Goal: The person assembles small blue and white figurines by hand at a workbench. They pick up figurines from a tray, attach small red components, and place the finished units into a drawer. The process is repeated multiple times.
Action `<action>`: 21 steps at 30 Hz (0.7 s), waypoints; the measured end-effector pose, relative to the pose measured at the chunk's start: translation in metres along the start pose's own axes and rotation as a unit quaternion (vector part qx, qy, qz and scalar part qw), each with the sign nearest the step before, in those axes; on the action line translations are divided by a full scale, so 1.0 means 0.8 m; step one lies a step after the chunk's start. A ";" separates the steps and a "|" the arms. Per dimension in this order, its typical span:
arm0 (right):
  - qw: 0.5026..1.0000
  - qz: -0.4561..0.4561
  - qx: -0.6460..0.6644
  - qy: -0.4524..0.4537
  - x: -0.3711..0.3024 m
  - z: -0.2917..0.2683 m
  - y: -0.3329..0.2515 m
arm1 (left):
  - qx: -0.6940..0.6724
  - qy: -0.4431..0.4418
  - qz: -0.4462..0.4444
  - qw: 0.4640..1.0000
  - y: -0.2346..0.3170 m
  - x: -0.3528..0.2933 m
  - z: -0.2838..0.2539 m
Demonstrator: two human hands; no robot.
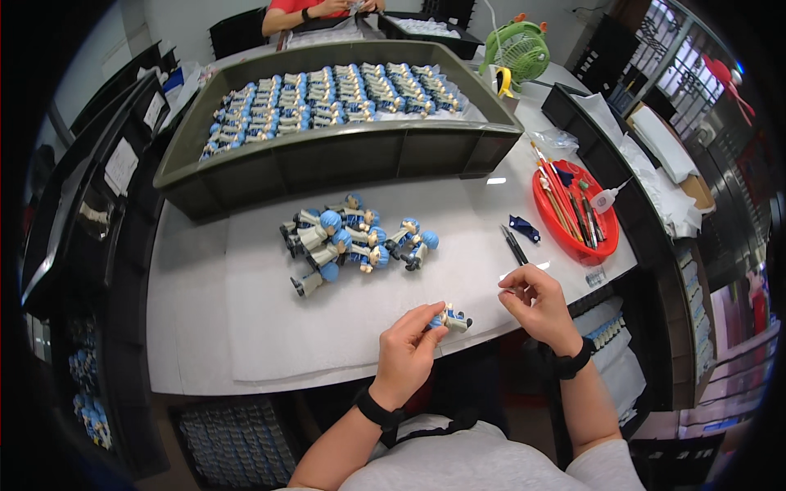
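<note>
Near the table's front edge, my left hand is closed around a small figurine with blue hair, pale clothes and dark shoes. The figurine lies sideways, its feet pointing right. To the right and apart from it, my right hand is raised with thumb and fingertips pinched together. Something tiny may sit between those fingertips, but I cannot make it out. Beyond my left hand, a loose pile of similar figurines lies on the white table covering. Black tweezers and a small dark blue piece lie beyond my right hand.
A large grey-green bin holds rows of figurines at the back. Right of it stands a red tray with brushes and a white squeeze bottle. A green fan stands behind. Across the table, a person's hands are at work.
</note>
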State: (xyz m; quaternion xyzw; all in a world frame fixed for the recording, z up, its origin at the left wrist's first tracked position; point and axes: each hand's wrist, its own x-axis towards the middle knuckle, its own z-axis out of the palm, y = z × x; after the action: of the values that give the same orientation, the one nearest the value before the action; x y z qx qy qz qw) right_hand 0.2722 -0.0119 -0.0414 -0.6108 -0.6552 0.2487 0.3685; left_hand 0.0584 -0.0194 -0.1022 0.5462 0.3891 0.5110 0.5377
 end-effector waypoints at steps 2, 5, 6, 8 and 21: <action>0.999 -0.030 -0.041 -0.010 0.017 -0.004 -0.009 | -0.014 -0.003 -0.011 1.000 -0.003 0.000 0.000; 0.985 -0.102 -0.140 -0.013 0.052 -0.010 -0.002 | -0.022 -0.014 -0.018 0.999 -0.002 0.001 0.001; 0.984 -0.113 -0.135 -0.017 0.064 -0.007 -0.008 | -0.019 -0.015 -0.019 1.000 -0.002 0.001 0.000; 0.972 -0.166 -0.163 -0.011 0.084 -0.002 0.004 | -0.021 -0.023 -0.024 0.999 0.000 0.001 0.002; 0.994 0.015 0.110 0.022 0.006 0.029 -0.018 | -0.190 -0.025 -0.038 0.981 -0.001 -0.002 -0.008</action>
State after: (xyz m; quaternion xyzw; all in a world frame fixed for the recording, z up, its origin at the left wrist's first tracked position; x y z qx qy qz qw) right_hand 0.2449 -0.0064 -0.0436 -0.5815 -0.6063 0.3114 0.4442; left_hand 0.0523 -0.0194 -0.1037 0.4316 0.2911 0.5412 0.6604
